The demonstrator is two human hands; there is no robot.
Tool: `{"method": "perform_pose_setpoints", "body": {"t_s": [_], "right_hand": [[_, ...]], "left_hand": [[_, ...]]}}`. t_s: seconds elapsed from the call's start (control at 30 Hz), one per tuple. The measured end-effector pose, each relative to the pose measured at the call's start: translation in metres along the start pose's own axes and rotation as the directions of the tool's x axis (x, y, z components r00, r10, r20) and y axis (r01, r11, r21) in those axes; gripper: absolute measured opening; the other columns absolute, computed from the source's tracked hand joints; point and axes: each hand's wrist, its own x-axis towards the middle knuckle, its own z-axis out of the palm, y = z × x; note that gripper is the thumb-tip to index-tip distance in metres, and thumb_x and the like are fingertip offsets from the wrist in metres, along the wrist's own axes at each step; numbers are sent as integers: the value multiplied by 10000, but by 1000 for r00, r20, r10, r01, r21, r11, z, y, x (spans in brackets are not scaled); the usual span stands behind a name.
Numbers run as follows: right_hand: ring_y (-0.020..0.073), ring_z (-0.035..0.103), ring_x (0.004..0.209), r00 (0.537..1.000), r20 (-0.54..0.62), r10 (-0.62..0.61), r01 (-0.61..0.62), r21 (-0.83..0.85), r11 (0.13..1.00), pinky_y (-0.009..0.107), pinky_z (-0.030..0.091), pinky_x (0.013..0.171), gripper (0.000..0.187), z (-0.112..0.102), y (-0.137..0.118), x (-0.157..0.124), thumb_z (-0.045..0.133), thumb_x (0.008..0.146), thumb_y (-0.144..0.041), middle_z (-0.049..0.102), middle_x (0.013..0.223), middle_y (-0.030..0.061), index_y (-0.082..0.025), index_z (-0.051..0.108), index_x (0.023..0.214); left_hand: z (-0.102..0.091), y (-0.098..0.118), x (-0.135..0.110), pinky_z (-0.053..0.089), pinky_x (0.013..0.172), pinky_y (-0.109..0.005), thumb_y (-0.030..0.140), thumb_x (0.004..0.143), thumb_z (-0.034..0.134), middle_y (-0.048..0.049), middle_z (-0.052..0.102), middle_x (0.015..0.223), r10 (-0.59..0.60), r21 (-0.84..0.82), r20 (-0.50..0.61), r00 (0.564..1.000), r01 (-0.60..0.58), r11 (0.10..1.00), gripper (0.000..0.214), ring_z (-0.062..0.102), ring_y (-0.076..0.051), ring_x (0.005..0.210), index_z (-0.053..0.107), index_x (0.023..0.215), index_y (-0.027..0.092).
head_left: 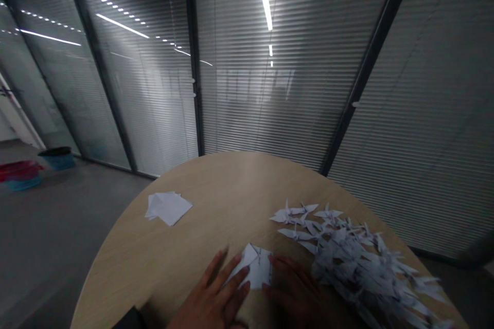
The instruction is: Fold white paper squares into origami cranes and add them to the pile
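Note:
A partly folded piece of white paper [262,270] lies on the table between my two hands, with a pointed flap at its upper left and faint marks on its face. My left hand [218,293] rests flat with fingers spread, the fingertips over the paper's left side. At the right edge is my right hand [295,288], its thumb and forefinger apart and touching the paper near two corners. Shadow hides its other fingers. A heap of white folded paper cranes [347,252] spreads out just right of my right hand.
The round wooden table [239,185] carries a small stack of white paper squares [170,208] at the left. Glass partitions with blinds [270,87] stand close behind it. Two bins, one lined in red [21,172] and one in black [57,158], are on the floor at far left.

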Motion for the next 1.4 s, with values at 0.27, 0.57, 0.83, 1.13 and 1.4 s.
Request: {"method": "perform_pose_setpoints", "body": {"t_s": [0.27, 0.57, 0.83, 1.13, 1.4], "right_hand": [[208, 611, 1084, 998, -65, -20, 21, 27, 999, 308, 515, 860, 305, -7, 0, 4, 508, 853, -188, 671, 1176, 44, -307, 658, 1090], [187, 617, 1088, 978, -145, -151, 140, -84, 987, 301, 517, 892, 303, -5, -3, 11, 432, 892, -120, 719, 1085, 9, -219, 660, 1066], [157, 678, 982, 974, -93, -208, 196, -127, 972, 233, 555, 846, 366, -9, -4, 14, 366, 879, -56, 747, 1011, 14, -182, 683, 1012], [148, 700, 937, 976, -49, -212, 207, -86, 974, 206, 559, 828, 364, -9, -7, 15, 375, 885, -53, 740, 1044, 18, -155, 683, 1053], [137, 620, 1113, 999, -36, -11, 16, 123, 992, 207, 487, 963, 482, 11, -6, -9, 387, 888, -79, 678, 1190, 48, -163, 492, 1351]], "left_hand": [[-3, -1, 0, 405, 1030, -479, 474, 869, 598, -70, 457, 1443, 19, 112, -49, 999, -13, 994, 587, 388, -304, 1326, 460, 1364, 189], [-15, -6, -21, 461, 971, -404, 451, 869, 611, -37, 513, 1400, 0, 193, -55, 999, 10, 981, 503, 477, -283, 1251, 529, 1311, 227], [-12, -9, -28, 444, 984, -374, 457, 922, 520, -24, 578, 1333, -28, 127, -93, 995, 40, 991, 466, 489, -252, 1239, 505, 1335, 243], [-18, -8, -21, 470, 991, -356, 418, 937, 509, -60, 598, 1307, -72, -61, -33, 997, 70, 996, 409, 522, -234, 1227, 550, 1283, 205], [-25, -10, 17, 562, 808, -343, 185, 911, 568, -70, 697, 1009, -188, -246, 302, 935, 267, 932, 141, 674, -220, 874, 605, 1040, 145]]}}
